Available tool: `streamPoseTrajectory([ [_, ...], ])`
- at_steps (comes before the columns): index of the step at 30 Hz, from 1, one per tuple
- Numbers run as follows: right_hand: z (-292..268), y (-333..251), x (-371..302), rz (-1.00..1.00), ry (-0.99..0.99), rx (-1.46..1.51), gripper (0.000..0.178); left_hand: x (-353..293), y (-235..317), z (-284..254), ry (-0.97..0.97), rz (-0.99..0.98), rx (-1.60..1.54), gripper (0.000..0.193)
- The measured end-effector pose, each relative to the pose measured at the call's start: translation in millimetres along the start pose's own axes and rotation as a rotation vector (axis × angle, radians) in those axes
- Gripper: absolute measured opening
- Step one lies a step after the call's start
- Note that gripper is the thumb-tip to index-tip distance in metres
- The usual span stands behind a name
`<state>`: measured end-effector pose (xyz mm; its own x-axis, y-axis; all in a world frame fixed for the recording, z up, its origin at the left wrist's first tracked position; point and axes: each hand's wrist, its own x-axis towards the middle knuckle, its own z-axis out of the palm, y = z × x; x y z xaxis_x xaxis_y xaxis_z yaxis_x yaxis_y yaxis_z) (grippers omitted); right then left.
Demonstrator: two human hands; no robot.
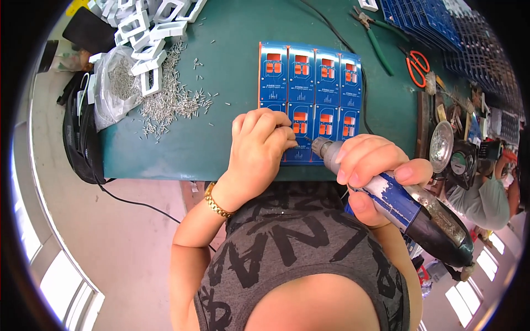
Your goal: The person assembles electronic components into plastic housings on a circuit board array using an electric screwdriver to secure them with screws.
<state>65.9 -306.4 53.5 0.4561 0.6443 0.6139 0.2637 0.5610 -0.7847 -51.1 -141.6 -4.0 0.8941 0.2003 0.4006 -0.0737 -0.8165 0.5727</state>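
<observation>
A blue circuit board panel, split into two rows with orange-red showing in its cut-outs, lies near the front edge of the table. My left hand rests over its lower left part, fingers curled and pinched together near the board. Whatever the fingertips hold, if anything, is hidden. My right hand is wrapped round a blue and black electric screwdriver with a worn metal nose. That nose points left at the panel's lower row, close to my left fingertips. Whether the bit touches the board cannot be made out.
Loose screws are heaped on the green table, beside a plastic bag of screws and white plastic frames. Green-handled pliers, orange-handled scissors and stacked blue boards lie right. A black cable runs behind the panel.
</observation>
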Motion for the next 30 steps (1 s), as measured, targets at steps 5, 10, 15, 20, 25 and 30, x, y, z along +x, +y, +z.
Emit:
streamPoseTrajectory([
  [5,1.4,5.7,-3.9,-0.031,0.015,0.045,0.062,-2.2,2.1,-1.4,0.0,0.016,0.004,0.02],
  [10,0.8,6.5,-6.0,-0.005,0.039,0.154,0.061,-8.1,5.0,1.1,0.056,-0.108,0.136,0.018],
  [15,2.5,4.2,-8.1,0.056,0.112,0.211,0.064,-8.0,1.5,1.6,0.026,-0.095,0.118,0.019],
  [20,4.0,5.6,-1.8,0.074,0.091,0.195,0.06,-9.8,0.0,0.3,0.031,-0.1,0.107,0.019],
  [25,11.0,6.8,4.9,0.045,0.047,0.092,0.059,-9.2,-5.5,2.8,0.051,-0.122,0.007,0.018],
  [30,20.0,0.0,13.2,0.126,-0.009,0.007,0.057,-3.5,-5.2,-10.0,-0.001,-0.079,0.032,0.017],
])
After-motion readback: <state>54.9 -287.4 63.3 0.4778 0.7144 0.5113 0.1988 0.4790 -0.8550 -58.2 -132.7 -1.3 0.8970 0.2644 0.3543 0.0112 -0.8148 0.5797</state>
